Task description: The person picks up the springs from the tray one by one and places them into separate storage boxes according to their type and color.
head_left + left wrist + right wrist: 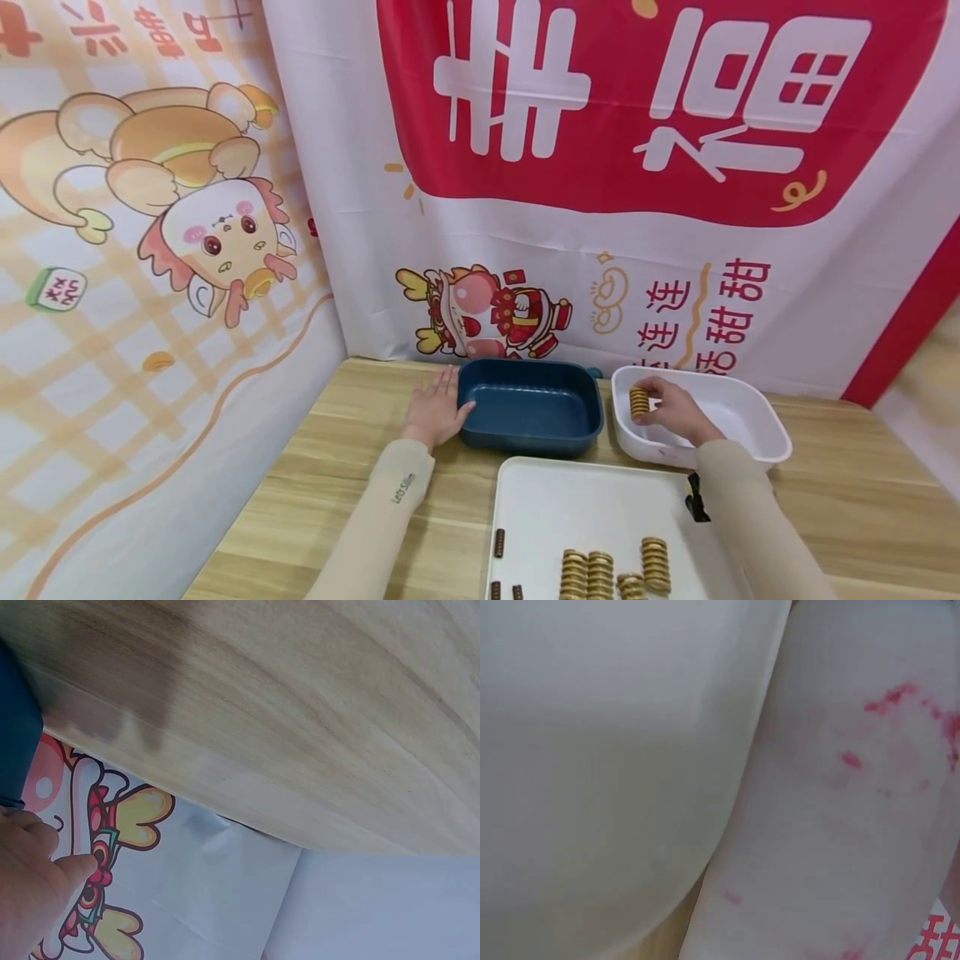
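A short ridged stack of golden discs that look like biscuits (639, 403) is pinched between the thumb and fingers of my right hand (671, 412). That hand is over the left part of a white basin (738, 404); whether the stack touches the basin floor I cannot tell. My left hand (437, 407) rests at the left end of a dark blue basin (528, 408), fingers stretched forward and thumb at its rim. In the left wrist view, part of the left hand (34, 881) shows beside the blue basin (15, 727). Pink-red smears mark the white basin's outer wall (832, 795).
A white tray (585, 500) lies in front of the basins on the wooden table (315, 475). On it are several golden stacks (600, 575) and small dark brown ridged pieces (499, 543). Printed cloth (352, 167) hangs right behind the basins and along the left side.
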{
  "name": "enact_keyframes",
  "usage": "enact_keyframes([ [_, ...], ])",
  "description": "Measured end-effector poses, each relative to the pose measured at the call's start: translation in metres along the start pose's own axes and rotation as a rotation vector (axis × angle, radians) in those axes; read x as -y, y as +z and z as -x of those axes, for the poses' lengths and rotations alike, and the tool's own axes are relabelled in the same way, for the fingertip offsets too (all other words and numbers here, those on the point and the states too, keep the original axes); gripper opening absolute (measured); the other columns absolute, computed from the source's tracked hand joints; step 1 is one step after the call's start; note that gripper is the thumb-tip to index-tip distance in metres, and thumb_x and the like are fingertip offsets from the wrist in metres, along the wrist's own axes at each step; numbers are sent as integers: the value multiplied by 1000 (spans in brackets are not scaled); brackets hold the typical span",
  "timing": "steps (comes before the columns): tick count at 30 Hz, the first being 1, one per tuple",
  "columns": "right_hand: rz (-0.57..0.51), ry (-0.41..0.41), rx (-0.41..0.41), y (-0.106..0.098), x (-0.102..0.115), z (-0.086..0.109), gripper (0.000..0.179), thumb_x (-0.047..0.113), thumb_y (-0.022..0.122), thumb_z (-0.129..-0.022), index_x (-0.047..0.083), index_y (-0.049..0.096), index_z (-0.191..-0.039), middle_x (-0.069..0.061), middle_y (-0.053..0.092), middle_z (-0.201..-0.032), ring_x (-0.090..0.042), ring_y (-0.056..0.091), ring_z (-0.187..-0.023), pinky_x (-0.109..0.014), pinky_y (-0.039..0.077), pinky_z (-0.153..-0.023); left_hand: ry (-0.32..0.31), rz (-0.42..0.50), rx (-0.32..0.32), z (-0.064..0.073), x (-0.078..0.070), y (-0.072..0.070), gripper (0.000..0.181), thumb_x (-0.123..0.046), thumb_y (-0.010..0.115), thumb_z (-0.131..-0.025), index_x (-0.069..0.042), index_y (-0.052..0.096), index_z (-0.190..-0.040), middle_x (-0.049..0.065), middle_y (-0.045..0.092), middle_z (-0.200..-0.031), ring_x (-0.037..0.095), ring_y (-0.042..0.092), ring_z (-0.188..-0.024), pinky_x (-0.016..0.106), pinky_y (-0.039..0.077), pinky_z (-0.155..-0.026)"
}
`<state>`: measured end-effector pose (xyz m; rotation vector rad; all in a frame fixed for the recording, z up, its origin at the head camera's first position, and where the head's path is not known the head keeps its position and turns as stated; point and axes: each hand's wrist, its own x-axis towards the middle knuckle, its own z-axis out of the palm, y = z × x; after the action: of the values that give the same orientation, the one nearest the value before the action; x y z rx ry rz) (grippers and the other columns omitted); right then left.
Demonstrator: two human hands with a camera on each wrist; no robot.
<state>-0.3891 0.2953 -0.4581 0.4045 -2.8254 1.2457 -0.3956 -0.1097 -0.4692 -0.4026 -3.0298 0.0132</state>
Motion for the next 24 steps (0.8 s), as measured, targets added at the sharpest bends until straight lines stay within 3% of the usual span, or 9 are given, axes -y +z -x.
enact_keyframes([
  [7,212,-30,86,11,4,-8,48,-6,77,-66,-7,59,-110,-21,61,-108,-39,54,-104,-56,40,-95,5,-8,7,2,0,-3,72,-50,34,-100,1,25,-149,14,22,-155,29,21,-142,54,17,-112],
  [12,340,-8,155,17,7,-10,36,-8,71,-73,-6,62,-108,-13,63,-98,-29,56,-92,-52,44,-91,1,-9,8,2,-2,-4,71,-50,34,-100,1,25,-149,14,22,-156,29,20,-142,54,17,-112],
  [18,384,-46,188,20,9,-7,26,-12,63,-79,-9,62,-104,-14,64,-94,-30,59,-90,-51,46,-88,-2,-21,17,3,-3,-1,72,-51,33,-100,0,23,-150,13,20,-156,28,18,-143,53,16,-112],
  [24,400,-54,202,22,9,-10,29,-11,64,-78,-12,61,-107,-18,64,-97,-34,59,-94,-53,45,-90,-9,-21,11,3,-1,0,72,-51,33,-100,0,24,-150,13,21,-156,28,19,-143,54,16,-112],
])
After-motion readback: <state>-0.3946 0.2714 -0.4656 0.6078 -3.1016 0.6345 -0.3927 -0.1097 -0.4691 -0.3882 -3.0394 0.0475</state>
